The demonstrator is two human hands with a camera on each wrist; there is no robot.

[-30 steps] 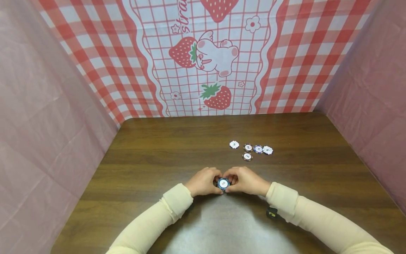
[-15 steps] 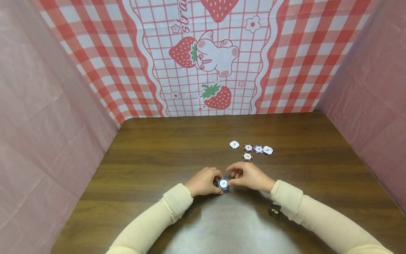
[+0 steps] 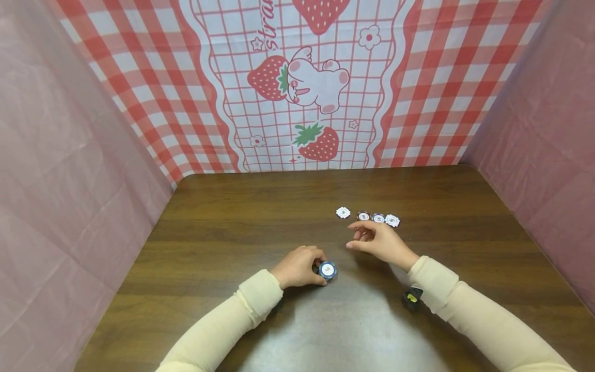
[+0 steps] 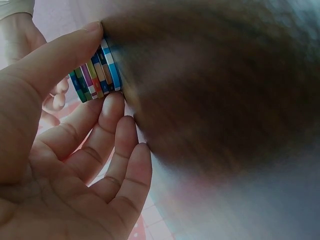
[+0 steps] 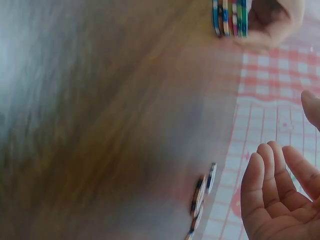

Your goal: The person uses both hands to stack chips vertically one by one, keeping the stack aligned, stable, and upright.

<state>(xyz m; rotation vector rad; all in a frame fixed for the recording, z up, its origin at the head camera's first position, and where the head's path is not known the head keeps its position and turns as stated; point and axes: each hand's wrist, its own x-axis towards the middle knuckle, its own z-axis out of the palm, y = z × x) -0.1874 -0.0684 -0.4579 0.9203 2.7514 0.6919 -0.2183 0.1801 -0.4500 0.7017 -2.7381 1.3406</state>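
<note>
A short stack of poker chips (image 3: 327, 270) in mixed colours stands on the table, its top chip blue-rimmed with a white centre. My left hand (image 3: 297, 266) pinches the stack between thumb and fingers; in the left wrist view the chips' coloured edges (image 4: 95, 75) show between them. My right hand (image 3: 383, 242) hovers to the right, fingers loosely bent and holding nothing. Just beyond it lie a brown-rimmed chip (image 3: 363, 216), a blue-rimmed chip (image 3: 378, 218) and a white chip (image 3: 392, 220). Another brown-rimmed chip is hidden behind the right hand.
One more white chip (image 3: 343, 212) lies by itself left of the loose row. The brown wooden table (image 3: 223, 222) ends at a red-and-white strawberry cloth (image 3: 321, 103) at the back. Pink curtains (image 3: 530, 119) hang on both sides.
My right hand has let go of the stack and moved right and away from me, towards the loose chips, now covering one of them. The left hand has stayed on the stack.
</note>
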